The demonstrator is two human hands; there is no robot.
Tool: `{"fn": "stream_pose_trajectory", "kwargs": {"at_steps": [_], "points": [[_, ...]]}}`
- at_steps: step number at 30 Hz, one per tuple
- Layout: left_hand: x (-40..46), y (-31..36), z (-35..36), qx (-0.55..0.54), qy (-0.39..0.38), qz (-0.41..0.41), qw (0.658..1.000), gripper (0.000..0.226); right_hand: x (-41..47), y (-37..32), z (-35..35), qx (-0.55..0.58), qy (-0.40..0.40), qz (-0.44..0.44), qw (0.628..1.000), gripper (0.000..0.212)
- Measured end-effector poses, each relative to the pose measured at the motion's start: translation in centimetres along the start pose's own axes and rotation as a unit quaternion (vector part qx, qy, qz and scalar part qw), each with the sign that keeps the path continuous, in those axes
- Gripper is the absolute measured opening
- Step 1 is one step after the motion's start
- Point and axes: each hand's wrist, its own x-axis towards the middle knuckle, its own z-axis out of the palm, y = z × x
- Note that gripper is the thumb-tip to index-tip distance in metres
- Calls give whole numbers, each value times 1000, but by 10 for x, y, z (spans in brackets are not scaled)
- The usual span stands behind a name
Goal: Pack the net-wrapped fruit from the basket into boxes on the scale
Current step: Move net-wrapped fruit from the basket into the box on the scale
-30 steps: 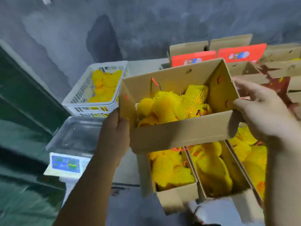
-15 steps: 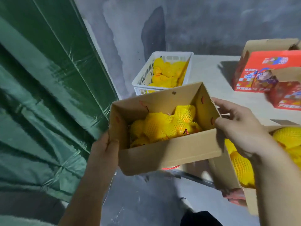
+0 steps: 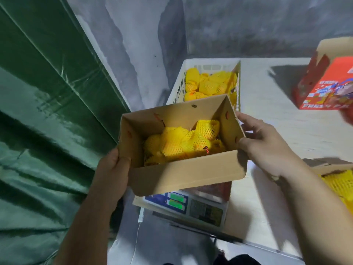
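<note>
An open brown cardboard box [image 3: 183,174] sits over the scale [image 3: 191,204], whose display shows below its front wall. Inside lie several fruits in yellow foam net [image 3: 181,143]. My left hand [image 3: 112,173] grips the box's left near corner, thumb on the rim. My right hand [image 3: 267,148] holds the right end wall, thumb at the near corner and fingers along the far edge. Behind the box stands the white plastic basket [image 3: 176,92] with more net-wrapped fruit [image 3: 208,85].
A green tarp [image 3: 47,111] hangs along the left. On the white table [image 3: 277,121], a red printed carton [image 3: 324,87] stands at the far right. Another open box of netted fruit [image 3: 338,184] sits at the right edge. Grey wall behind.
The view has swung left, away from the filled boxes. The box in both hands has come down over the scale, whose display now shows beneath it.
</note>
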Motion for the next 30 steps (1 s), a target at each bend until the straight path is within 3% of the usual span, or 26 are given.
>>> {"fn": "stream_pose_trajectory", "kwargs": {"at_steps": [5, 8, 11, 17, 19, 21, 23, 27, 30], "points": [[65, -14, -12, 1, -110, 46, 993, 30, 1, 21, 39, 30, 62, 48, 996, 87], [104, -27, -5, -10, -198, 49, 979, 24, -9, 39, 59, 7, 151, 84, 985, 85], [125, -41, 7, -19, -268, 46, 962, 34, -18, 49, 79, 13, 250, 137, 958, 77], [145, -56, 10, -55, -256, 100, 960, 29, -29, 43, 113, -41, 381, 117, 916, 44], [147, -61, 4, -8, -241, 153, 958, 37, -37, 41, 125, -129, 371, 122, 911, 35], [148, -68, -3, 31, -187, 183, 965, 42, -50, 39, 146, -273, 365, 127, 881, 31], [140, -73, -9, 4, -124, 186, 975, 40, -61, 34, 174, -339, 355, 62, 869, 29], [104, -85, -16, -77, -74, 260, 960, 23, -77, 34, 209, -323, 258, 6, 910, 31], [84, -91, -18, -101, -138, 261, 950, 21, -85, 31, 213, -284, 216, 5, 934, 31]]}}
